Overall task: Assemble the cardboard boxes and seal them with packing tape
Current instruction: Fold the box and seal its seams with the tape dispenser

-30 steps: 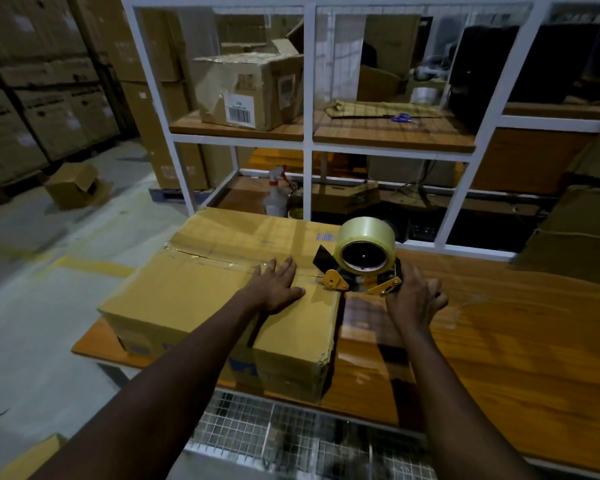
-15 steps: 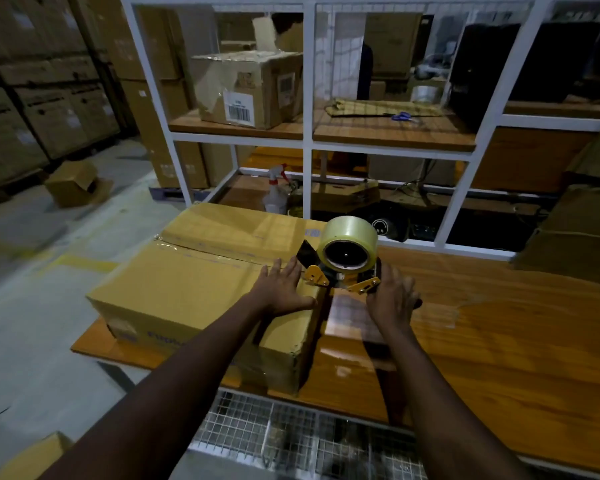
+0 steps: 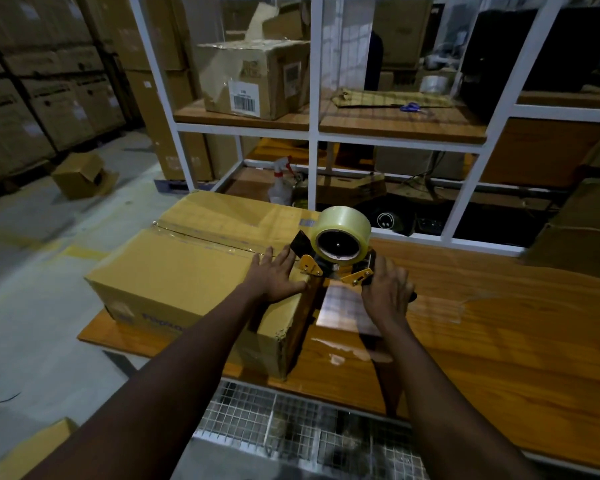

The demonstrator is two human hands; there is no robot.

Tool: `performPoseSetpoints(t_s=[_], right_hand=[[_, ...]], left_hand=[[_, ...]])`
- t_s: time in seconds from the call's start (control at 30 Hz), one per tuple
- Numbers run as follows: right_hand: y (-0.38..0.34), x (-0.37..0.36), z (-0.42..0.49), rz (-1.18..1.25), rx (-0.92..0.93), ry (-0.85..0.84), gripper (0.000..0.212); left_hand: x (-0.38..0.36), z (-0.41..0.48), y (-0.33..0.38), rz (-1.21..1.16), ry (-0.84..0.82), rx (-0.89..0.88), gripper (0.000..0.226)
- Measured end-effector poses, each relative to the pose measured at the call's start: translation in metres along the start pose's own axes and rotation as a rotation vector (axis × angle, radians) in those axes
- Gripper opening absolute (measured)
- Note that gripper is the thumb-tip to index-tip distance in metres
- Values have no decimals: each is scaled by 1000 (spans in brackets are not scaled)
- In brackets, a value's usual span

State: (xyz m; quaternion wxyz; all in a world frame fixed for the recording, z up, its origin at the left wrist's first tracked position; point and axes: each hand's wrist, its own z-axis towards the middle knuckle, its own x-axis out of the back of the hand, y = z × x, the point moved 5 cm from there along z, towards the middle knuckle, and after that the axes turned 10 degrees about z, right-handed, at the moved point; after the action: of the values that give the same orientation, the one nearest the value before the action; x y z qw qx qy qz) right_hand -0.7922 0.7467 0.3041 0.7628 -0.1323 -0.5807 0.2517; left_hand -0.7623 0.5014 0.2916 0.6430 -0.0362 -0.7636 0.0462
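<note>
The tape dispenser (image 3: 340, 244) has drawn in against the cardboard box's (image 3: 187, 275) right end, gripped by the right hand (image 3: 385, 296); the left hand (image 3: 278, 275) presses flat, fingers straight: top seam (image 3: 205, 237) looks taped

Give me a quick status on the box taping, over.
Left hand flat on cardboard box top, right end. Right hand gripping tape dispenser at box's right edge. Clear tape laid along top seam. Nothing blocking the dispenser.
</note>
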Motion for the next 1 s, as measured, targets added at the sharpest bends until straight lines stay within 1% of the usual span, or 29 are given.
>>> performPoseSetpoints(t_s=[0.07, 0.2, 0.37, 0.47, 0.63, 0.73, 0.9, 1.0], right_hand=[[15, 3, -3, -23, -16, 19, 48], [43, 6, -11, -44, -92, 10, 50], [26, -6, -16, -70, -119, -49, 53], [22, -8, -14, -62, -131, -34, 57], [20, 2, -1, 63, -158, 86, 44], [19, 0, 0, 71, -184, 61, 44], [17, -13, -12, 56, -280, 22, 40], [18, -20, -18, 88, -369, -4, 29]], left_hand=[[-1, 0, 0, 5, 3, 4, 97], [0, 0, 2, 2, 0, 10, 100], [2, -2, 5, -26, -6, -16, 100], [3, -4, 6, -40, -15, -29, 103], [1, -2, 8, -53, -18, -37, 105], [-1, -1, 7, -58, -18, -31, 105], [-5, 1, 7, -60, -21, -56, 102], [-5, 3, 8, -53, -21, -61, 98]])
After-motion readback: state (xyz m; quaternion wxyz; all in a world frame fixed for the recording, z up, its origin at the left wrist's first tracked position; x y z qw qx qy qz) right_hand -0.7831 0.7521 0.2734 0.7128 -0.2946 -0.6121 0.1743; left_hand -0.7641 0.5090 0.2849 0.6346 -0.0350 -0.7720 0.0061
